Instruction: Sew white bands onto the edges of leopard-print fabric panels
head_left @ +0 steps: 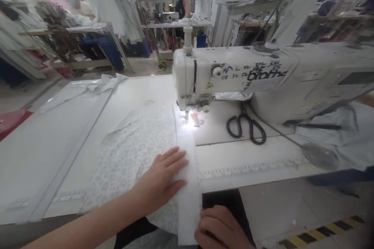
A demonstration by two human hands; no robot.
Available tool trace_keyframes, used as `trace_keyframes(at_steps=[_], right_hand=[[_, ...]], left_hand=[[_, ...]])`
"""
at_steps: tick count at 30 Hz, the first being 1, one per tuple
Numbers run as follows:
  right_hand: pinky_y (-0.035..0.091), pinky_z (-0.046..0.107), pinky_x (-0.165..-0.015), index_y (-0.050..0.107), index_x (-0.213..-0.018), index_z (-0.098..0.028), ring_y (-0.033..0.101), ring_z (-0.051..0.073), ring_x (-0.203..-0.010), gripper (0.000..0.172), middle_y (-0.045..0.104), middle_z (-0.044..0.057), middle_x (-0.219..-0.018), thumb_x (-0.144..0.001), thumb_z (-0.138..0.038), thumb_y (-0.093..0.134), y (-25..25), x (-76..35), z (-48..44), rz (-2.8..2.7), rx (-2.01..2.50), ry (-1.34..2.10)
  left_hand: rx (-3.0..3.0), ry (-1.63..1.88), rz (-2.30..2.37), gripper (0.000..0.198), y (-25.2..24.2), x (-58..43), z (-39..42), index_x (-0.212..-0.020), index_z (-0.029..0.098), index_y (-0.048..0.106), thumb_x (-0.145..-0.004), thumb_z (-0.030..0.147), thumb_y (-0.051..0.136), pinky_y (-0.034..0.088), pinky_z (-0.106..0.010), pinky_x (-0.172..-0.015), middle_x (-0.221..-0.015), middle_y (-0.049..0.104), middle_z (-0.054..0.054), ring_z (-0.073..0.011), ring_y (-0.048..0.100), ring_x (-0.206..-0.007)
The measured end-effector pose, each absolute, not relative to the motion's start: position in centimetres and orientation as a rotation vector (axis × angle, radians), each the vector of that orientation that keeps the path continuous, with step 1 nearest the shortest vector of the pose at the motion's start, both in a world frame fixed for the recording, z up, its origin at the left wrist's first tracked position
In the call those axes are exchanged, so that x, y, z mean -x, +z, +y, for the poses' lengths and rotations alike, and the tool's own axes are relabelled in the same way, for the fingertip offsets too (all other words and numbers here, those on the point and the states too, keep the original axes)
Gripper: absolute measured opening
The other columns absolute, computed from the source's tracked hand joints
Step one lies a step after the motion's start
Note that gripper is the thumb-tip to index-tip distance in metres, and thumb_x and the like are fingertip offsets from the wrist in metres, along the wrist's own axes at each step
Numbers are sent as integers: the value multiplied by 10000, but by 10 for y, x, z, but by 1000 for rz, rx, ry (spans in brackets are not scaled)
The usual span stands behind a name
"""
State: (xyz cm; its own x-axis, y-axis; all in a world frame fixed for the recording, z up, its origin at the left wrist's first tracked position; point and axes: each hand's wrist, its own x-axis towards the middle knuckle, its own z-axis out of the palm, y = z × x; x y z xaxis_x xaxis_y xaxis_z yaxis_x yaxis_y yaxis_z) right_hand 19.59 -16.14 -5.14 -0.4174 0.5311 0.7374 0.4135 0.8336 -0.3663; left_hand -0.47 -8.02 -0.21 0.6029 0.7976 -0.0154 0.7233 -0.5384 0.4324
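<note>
White strip (188, 212) reaches the presser foot (187, 116); stretch nearest me looks unsewn. My left hand (160, 181) lies flat, unclenched; my right hand (220, 225) curls, can't tell if pinching.

So the left forearm (111, 216) is seen bare, stretched in from the lower left corner on a diagonal, with the wrist (134, 201) bent only slightly if at all. The left hand (163, 177) is laid flat, palm down, fingers extended toward the upper right and the thumb (176, 187) spread well away from them. Lower down, near the bottom edge, the right hand (220, 226) is seen back-up with its fingers curled inward (fingertips mostly hidden, tbh). The two hands are set near each other, not touching.
</note>
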Motion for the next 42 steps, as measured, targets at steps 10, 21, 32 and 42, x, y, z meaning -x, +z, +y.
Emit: trace_keyframes(at_steps=[10,21,32,42], right_hand=[[470,291,-681,571,-828,-174,561,167,-753,195,636,53,-794,-892,-106,400,-25,-198,-121,-2081,830,587],[460,293,-654,580,-758,-170,539,169,-717,224,613,45,-746,-848,-51,413,-10,-194,-69,-2143,932,576],[473,322,-849,620,-826,-90,548,215,-1001,225,654,105,-906,-878,-17,413,-18,-198,-76,-2353,737,30],[495,309,-798,616,-829,-93,572,185,-861,210,650,101,-864,-865,-5,429,-23,-202,-77,-2337,787,26]], left_hand=[[-2559,148,1194,566,6,12,-43,-1359,262,338,-847,453,483,280,-597,-1027,-1442,331,-49,-326,227,-1341],[-2652,331,1100,536,5,24,16,-1351,185,336,-878,403,458,276,-472,-1091,-1423,357,-74,-262,174,-1364],[-2508,414,1218,360,-6,7,-27,-1235,220,462,-883,296,456,301,-494,-1077,-1378,416,-59,-254,219,-1350],[-2576,363,1183,397,-3,10,-21,-1259,216,456,-876,318,473,300,-462,-1081,-1377,422,-51,-253,221,-1348]])
